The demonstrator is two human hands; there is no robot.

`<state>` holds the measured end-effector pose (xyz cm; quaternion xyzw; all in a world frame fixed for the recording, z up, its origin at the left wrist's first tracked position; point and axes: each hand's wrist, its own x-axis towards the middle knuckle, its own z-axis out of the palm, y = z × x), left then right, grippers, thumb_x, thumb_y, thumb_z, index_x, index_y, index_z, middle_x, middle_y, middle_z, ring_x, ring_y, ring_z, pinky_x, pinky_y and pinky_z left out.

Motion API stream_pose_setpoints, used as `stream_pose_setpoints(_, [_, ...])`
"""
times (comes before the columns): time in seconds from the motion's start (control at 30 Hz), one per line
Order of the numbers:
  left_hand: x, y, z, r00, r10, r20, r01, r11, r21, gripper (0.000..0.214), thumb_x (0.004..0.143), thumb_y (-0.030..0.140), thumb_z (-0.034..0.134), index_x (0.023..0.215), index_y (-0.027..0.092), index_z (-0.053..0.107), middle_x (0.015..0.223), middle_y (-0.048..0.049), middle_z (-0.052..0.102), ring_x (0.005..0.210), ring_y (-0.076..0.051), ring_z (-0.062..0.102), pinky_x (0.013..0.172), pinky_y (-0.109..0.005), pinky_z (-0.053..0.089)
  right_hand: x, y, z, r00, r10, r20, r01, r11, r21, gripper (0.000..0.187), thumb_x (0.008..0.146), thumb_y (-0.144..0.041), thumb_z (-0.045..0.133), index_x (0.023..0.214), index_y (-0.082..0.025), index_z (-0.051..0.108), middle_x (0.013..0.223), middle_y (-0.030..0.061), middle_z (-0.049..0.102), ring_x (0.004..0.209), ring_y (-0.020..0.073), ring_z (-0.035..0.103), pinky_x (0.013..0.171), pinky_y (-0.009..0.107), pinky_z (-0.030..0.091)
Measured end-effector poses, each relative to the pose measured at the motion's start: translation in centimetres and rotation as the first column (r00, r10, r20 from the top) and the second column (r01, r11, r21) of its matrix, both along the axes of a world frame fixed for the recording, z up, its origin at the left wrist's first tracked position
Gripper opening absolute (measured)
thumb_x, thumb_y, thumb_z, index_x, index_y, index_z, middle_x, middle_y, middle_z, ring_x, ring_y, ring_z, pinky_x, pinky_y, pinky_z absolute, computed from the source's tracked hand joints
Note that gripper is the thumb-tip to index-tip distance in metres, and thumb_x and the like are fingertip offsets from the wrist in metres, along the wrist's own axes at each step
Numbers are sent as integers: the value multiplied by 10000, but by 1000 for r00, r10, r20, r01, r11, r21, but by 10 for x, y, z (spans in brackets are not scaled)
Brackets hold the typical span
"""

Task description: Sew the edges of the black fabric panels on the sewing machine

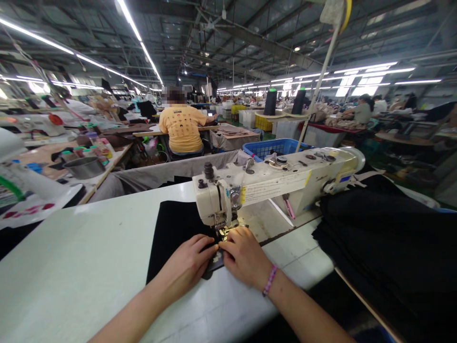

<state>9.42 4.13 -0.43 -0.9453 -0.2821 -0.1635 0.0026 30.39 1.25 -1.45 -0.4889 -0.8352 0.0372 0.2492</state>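
Black cloth [171, 233] lying flat on the white surface [89, 267], centre of the frame, its right edge running under the needle of the sewing machine [271, 186]; laid flat, seemingly so it can feed straight. Left hand [189, 264]: palm down on the cloth just left of the needle, fingers [209, 247] stretched and pressing, not clenched, apparently to keep the cloth taut. Right hand [244, 255]: just right of the needle, fingertips meeting the left hand's at the cloth edge, pinching or pressing it; which cannot be told; purple bracelet [269, 281] on the wrist. Black pile [385, 238] heaped at right, beside the machine, within reach. Blue basket [274, 146] behind the machine, centre. Two dark thread cones [270, 101] above it. Metal bowl [84, 166] on a neighbouring bench, left. Person in a yellow shirt [182, 126], seated with back turned, upper centre left; other workers farther off at right.
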Motion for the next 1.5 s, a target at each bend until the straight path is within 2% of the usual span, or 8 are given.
stream_pose_setpoints(0.3, [-3,29,5,983,159,94,-145,980,-135,314,984,261,432,1142,214,700,1169,-98,667,1078,-223,602,963,-388,510,-7,-32,-11,990,-88,-110,85,996,-30,285,849,-98,605,1113,-200,639,1104,75,598,1046,247,514,939,419,449])
stream_pose_setpoints(0.47, [-8,38,-8,912,381,150,-364,922,-132,352,991,261,389,1191,199,671,1262,-106,649,1172,-221,585,1046,-413,464,-7,-53,-21,977,-64,-201,59,998,-30,377,848,-66,583,1195,-210,617,1204,81,605,1120,262,531,1015,467,447])
stream_pose_setpoints(0.63, [-8,-7,-5,802,593,74,-586,805,-99,370,935,194,426,1226,106,636,1300,-203,612,1194,-354,545,964,-560,458,-2,-54,-25,964,-37,-264,33,999,-17,331,839,-27,573,1115,-189,655,1183,91,616,1131,262,550,999,466,470])
stream_pose_setpoints(0.8, [-12,-54,26,827,558,-71,-561,810,-168,219,910,279,515,886,205,720,907,-83,683,876,-262,630,787,-389,495,-8,-68,-29,942,-48,-332,50,999,-3,254,882,-55,557,1062,-198,663,1152,101,611,1083,256,570,944,452,490])
stream_pose_setpoints(0.97, [-38,-17,30,645,763,-49,-749,618,-239,170,886,205,510,978,146,641,1043,-150,633,1005,-289,594,848,-417,463,-21,-73,-26,950,-44,-309,40,999,-18,207,879,-133,645,1073,-204,657,1102,84,632,1027,264,577,911,475,487])
stream_pose_setpoints(1.2, [-56,4,15,663,740,115,-580,605,-545,132,795,255,604,693,197,542,721,-7,596,725,-190,576,748,-343,465,-17,-69,-25,940,-101,-327,86,995,-59,306,823,-178,707,1122,-183,644,1160,108,631,1085,273,579,961,472,486])
stream_pose_setpoints(1.33, [-62,-20,40,603,717,351,-401,652,-643,252,804,465,547,819,214,558,759,-11,608,742,-201,584,720,-327,485,-19,-65,-19,853,-145,-502,54,980,-191,303,794,-209,710,1094,-192,667,1144,98,657,1093,267,595,998,456,467])
stream_pose_setpoints(1.5, [-70,-51,72,458,746,482,-296,640,-709,432,706,577,686,897,197,610,781,-14,649,727,-184,614,692,-298,497,-28,-51,-11,661,-266,-702,-126,883,-453,238,845,-347,606,987,-172,682,890,58,717,827,210,669,790,343,535])
